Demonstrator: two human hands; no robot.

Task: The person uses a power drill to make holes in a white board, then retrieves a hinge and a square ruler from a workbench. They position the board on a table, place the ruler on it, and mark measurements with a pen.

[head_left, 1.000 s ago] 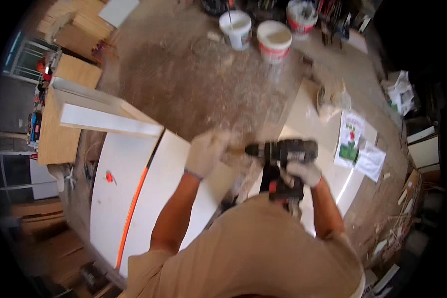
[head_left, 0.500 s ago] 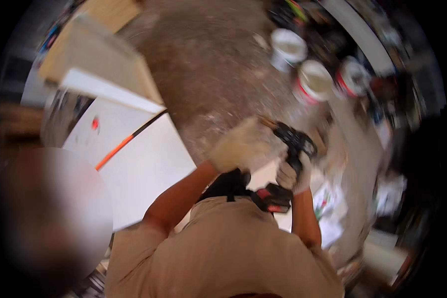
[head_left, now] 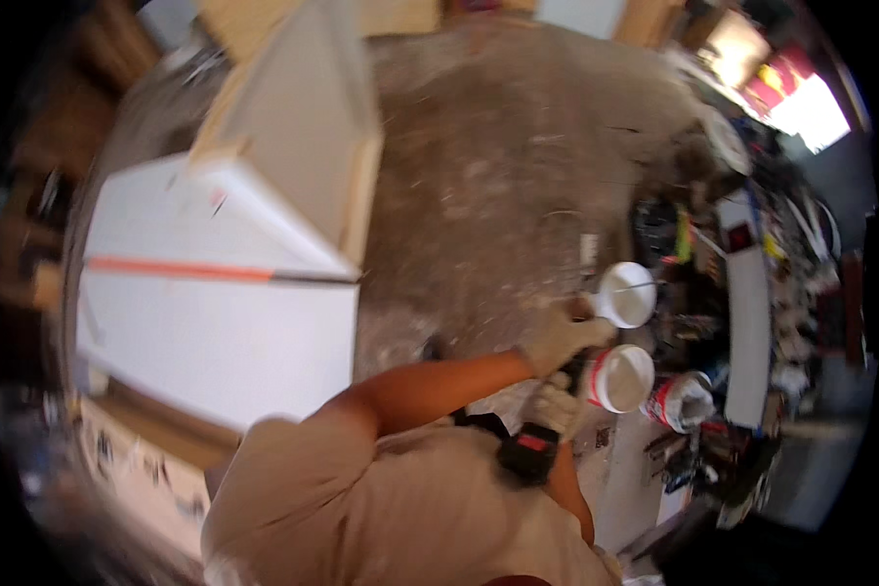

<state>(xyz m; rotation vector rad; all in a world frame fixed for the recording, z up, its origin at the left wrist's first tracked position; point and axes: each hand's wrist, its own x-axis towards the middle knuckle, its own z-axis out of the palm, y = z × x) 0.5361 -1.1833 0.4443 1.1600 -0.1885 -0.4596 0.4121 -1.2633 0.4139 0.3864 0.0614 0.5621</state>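
Two gloved hands, close together in front of the torso, view blurred. Right hand (head_left: 554, 406): fingers wrapped round the grip of a cordless drill (head_left: 528, 455), its black-and-red battery base toward the shirt (head_left: 410, 498); chuck end largely hidden by the left. Left hand (head_left: 563, 339): just ahead of the right, fingers bent; cannot tell whether they hold anything. Beyond the fingertips, a white bucket (head_left: 606, 299) with a thin stick in it, then a red-and-white bucket (head_left: 598, 377), a third bucket (head_left: 662, 400) farther right. Brown floor (head_left: 488, 186) ahead. Left side: white panel (head_left: 225, 337) crossed by an orange-and-black strip (head_left: 181, 268); a wood-edged box frame (head_left: 308, 137) tilted at its far edge.
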